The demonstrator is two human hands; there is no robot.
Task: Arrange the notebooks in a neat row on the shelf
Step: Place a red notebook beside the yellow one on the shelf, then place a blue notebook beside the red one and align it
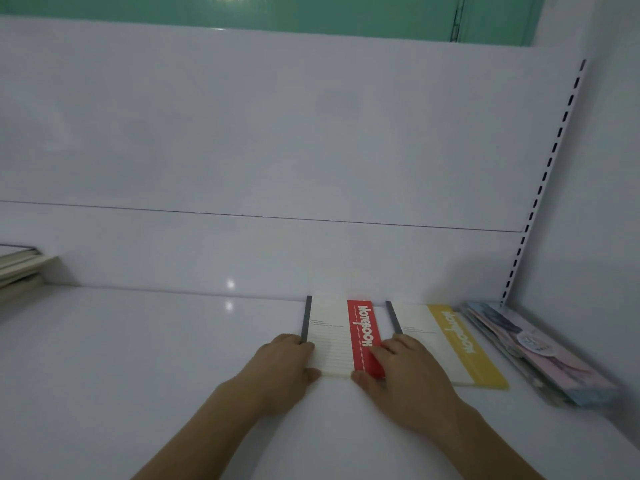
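A white notebook with a red band and a grey spine (332,336) lies flat on the white shelf (156,341). My left hand (284,368) grips its left near corner, fingers along the spine edge. My right hand (405,372) rests on its right near corner, fingers over the red band. Just to the right lies a matching notebook with a yellow band (446,337), its side edge close to the red one. Further right, a pastel pink and blue stack of notebooks (540,355) sits by the shelf's right wall.
A pile of pale notebooks (20,265) sits at the far left against the white back panel (277,133). A slotted upright (543,181) runs up the right corner. Bare shelf stretches between the left pile and my hands.
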